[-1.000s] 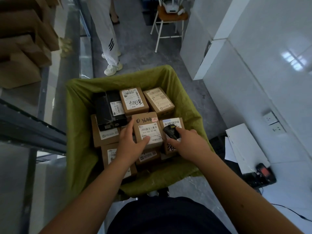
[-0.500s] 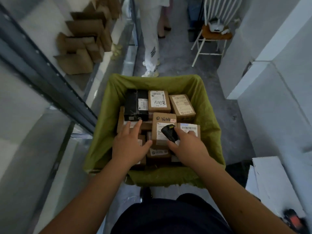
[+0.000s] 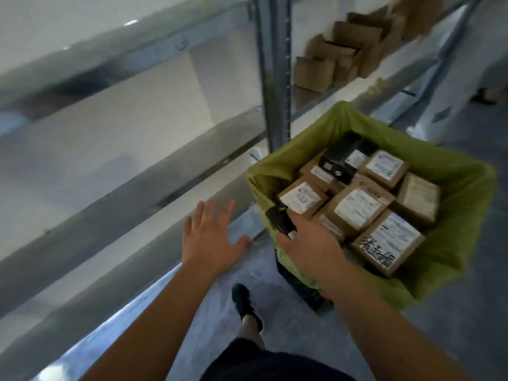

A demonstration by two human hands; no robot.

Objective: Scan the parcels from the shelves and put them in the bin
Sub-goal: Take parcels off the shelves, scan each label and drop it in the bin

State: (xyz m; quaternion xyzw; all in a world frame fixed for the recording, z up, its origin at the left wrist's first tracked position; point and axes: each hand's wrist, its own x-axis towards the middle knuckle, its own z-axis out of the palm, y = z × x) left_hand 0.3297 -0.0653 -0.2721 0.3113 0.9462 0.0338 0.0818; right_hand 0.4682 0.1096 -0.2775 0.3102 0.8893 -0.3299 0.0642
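The bin (image 3: 450, 243), lined with a green bag, stands on the floor at the right and holds several brown labelled parcels (image 3: 360, 207) and a black box (image 3: 338, 163). My right hand (image 3: 308, 248) is over the bin's near left rim, shut on a small black scanner (image 3: 280, 218). My left hand (image 3: 211, 237) is spread open in the air left of the bin, in front of the low metal shelves (image 3: 132, 171), and holds nothing.
A grey shelf upright (image 3: 275, 78) rises just behind the bin. Brown cardboard boxes (image 3: 341, 56) lie on a shelf at the upper right. Another person's white trouser leg (image 3: 450, 105) is at the far right. My black shoe (image 3: 244, 303) is on the grey floor.
The view has swung left toward the shelves. My left hand has lifted off the parcels and out of the bin, fingers now spread. My right hand still holds the scanner at the bin's edge.
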